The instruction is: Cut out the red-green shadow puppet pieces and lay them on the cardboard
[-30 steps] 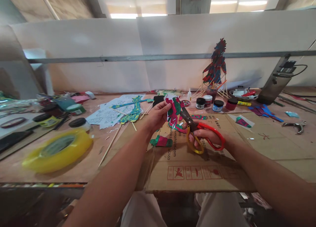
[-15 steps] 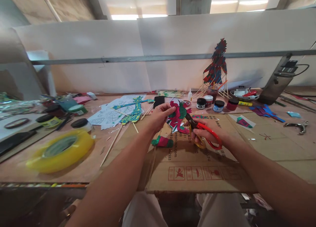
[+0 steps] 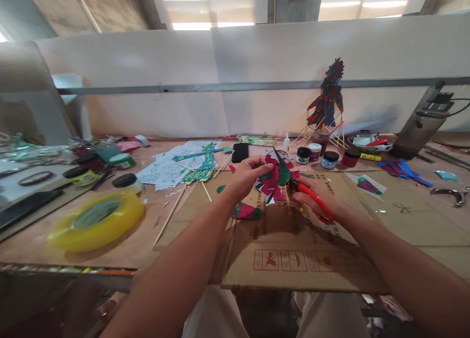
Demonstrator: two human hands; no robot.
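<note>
My left hand (image 3: 253, 174) pinches a pink and green painted paper cutout (image 3: 270, 185) by its left side. In my right hand (image 3: 306, 193) is a pair of scissors (image 3: 318, 205) with red and yellow handles, its dark blades meeting the cutout's right side. My fingers are partly hidden behind the handles. Below the hands, another pink and green painted piece (image 3: 247, 211) lies on the printed cardboard sheet (image 3: 286, 272). My left wrist covers part of a smaller green scrap (image 3: 220, 188).
A large roll of yellow tape (image 3: 121, 220) lies at left. Printed sheets (image 3: 154, 169) carry a blue-green painted figure on sticks (image 3: 203, 169). Behind stand several paint jars (image 3: 330, 159), a black phone (image 3: 240, 153), a feathery painted figure (image 3: 328, 95) and a dark bottle (image 3: 420, 127).
The scissors have shifted against the cutout; the yellow handle is now mostly hidden by my right hand. The whole view has moved slightly, so everything sits a little further right.
</note>
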